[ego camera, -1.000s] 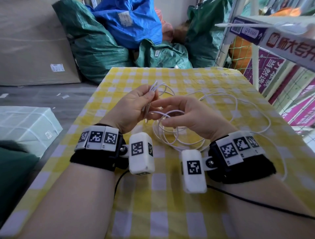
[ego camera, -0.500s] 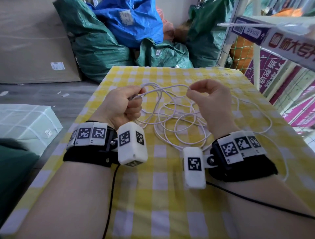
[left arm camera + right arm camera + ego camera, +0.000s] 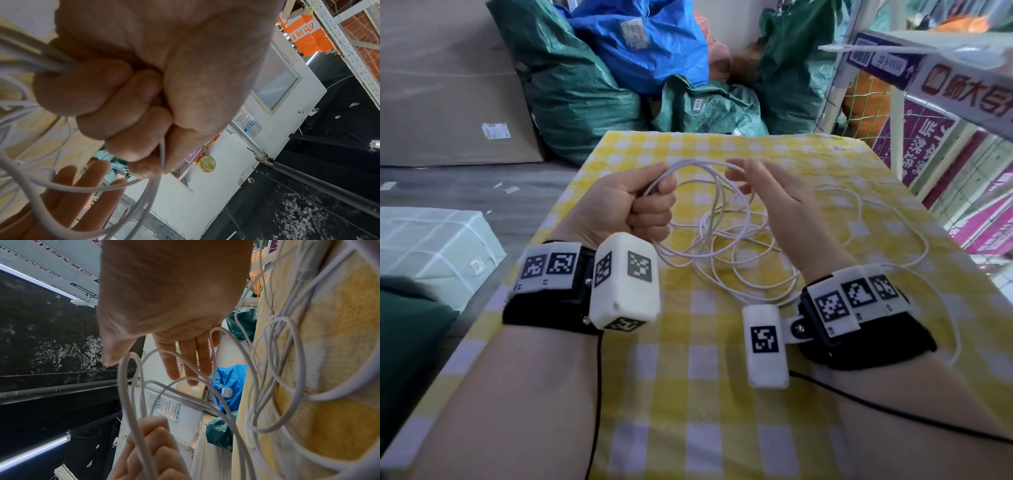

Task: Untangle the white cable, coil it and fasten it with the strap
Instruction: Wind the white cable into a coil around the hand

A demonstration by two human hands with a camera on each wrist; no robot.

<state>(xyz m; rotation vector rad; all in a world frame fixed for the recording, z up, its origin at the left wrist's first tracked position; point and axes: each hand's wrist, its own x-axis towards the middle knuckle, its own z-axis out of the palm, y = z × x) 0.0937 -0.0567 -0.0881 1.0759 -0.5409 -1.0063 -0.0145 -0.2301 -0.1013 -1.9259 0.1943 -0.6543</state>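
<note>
Left hand (image 3: 625,205) is a closed fist around several strands of the white cable (image 3: 726,246); the left wrist view shows strands leaving the fist at both the index side and the little-finger side. Right hand (image 3: 774,202) is spread, fingers nearly straight, gripping nothing. A cable loop arcs from the left fist across to the right fingertips (image 3: 736,173) and looks to rest on them; contact is hard to confirm. Both hands are raised above the table. Rest of the cable lies in loose overlapping loops on the yellow checked tablecloth (image 3: 688,394), mostly between and beyond the wrists, with one long run trailing out past the right wrist. Green and blue bags (image 3: 619,68) are piled behind the table.
</note>
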